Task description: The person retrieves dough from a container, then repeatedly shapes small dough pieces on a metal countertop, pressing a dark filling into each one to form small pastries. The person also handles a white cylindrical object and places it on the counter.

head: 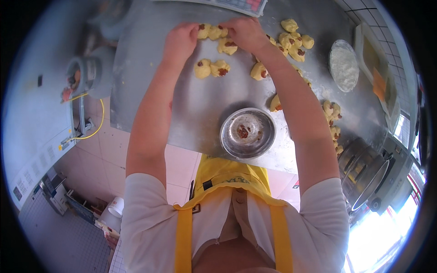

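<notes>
My left hand pinches the left end of a row of yellow dough lumps dotted with brown, date-like pieces. At the row's right end, the fingers of my right hand hold the dough; the fingertips are partly hidden. Just below lies another dough lump with a brown piece on top. Nearer to me is a joined pair of lumps. More dough lumps are clustered right of my right hand, and my right forearm covers some. A metal bowl near the table's front edge contains a few brown pieces.
A bowl of white flour stands on the steel table at the right. Stacked metal steamer pots sit at the right front. Further dough lumps lie beside my right arm. A white tray borders the far edge.
</notes>
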Demonstrator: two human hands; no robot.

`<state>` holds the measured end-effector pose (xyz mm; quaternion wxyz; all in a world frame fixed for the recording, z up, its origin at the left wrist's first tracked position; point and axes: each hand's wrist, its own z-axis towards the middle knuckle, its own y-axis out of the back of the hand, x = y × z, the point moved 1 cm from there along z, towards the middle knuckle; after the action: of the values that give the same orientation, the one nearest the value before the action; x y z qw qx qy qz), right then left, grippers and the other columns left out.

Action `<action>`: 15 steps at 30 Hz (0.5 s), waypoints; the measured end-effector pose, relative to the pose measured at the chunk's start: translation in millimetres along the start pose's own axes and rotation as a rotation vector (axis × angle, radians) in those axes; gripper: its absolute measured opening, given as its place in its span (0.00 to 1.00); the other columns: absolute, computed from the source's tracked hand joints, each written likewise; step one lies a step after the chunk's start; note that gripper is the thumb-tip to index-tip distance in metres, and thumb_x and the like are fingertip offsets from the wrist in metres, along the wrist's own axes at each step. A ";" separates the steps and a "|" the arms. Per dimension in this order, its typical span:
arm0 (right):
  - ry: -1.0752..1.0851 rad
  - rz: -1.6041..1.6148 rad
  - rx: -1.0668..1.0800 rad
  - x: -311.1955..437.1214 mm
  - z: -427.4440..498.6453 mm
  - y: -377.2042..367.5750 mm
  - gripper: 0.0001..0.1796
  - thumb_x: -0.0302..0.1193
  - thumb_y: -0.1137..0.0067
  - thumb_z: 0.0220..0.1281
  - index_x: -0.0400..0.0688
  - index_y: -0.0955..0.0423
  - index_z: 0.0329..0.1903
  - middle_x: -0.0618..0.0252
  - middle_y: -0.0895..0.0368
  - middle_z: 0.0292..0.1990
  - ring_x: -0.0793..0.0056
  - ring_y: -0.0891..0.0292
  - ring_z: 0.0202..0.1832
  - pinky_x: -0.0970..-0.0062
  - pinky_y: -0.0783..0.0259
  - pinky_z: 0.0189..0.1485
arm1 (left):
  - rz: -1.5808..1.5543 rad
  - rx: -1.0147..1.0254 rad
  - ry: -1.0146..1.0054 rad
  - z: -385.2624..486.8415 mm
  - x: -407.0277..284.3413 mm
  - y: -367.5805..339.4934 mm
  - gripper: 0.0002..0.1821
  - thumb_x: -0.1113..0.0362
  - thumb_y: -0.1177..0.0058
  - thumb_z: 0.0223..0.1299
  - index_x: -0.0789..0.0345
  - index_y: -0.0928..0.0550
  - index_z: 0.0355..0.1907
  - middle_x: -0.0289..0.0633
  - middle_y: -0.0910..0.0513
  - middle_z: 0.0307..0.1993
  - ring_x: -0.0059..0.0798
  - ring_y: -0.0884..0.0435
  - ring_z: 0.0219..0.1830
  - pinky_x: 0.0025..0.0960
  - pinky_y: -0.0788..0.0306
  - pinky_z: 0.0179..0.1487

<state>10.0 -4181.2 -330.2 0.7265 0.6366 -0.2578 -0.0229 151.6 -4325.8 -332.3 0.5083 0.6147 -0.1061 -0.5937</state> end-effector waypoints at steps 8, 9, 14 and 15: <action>0.070 -0.229 0.120 -6.5 10.0 13.9 0.21 0.26 0.51 0.58 0.57 0.25 0.55 0.68 0.18 0.41 0.63 0.23 0.45 0.63 0.32 0.53 | -0.163 0.130 0.229 8.8 5.5 -2.2 0.20 0.58 0.43 0.55 0.58 0.20 0.52 0.44 0.17 0.39 0.41 0.18 0.39 0.37 0.25 0.45; 0.000 -0.108 0.055 -6.5 7.5 20.2 0.20 0.27 0.51 0.58 0.56 0.25 0.53 0.68 0.18 0.40 0.63 0.24 0.46 0.63 0.32 0.53 | -0.143 0.135 0.235 9.6 4.5 0.1 0.20 0.59 0.43 0.55 0.59 0.20 0.52 0.43 0.17 0.39 0.38 0.18 0.39 0.35 0.25 0.44; -0.214 0.234 0.027 -2.9 -27.3 36.9 0.13 0.30 0.45 0.53 0.51 0.23 0.44 0.67 0.18 0.35 0.62 0.24 0.45 0.61 0.33 0.52 | 0.075 -0.128 -0.006 1.6 -21.4 8.8 0.16 0.63 0.43 0.53 0.60 0.19 0.46 0.44 0.19 0.37 0.42 0.20 0.39 0.38 0.26 0.45; -0.132 0.169 -0.022 -1.4 -34.3 35.8 0.12 0.30 0.44 0.52 0.50 0.24 0.42 0.66 0.18 0.34 0.61 0.24 0.43 0.61 0.32 0.51 | 0.010 -0.067 -0.101 -2.9 -30.8 4.7 0.15 0.64 0.43 0.52 0.61 0.19 0.44 0.44 0.19 0.36 0.42 0.20 0.39 0.39 0.26 0.44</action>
<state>12.1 -4142.7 -299.0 0.7141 0.6019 -0.3574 -0.0063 147.8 -4303.9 -310.3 0.5256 0.5661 -0.1146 -0.6246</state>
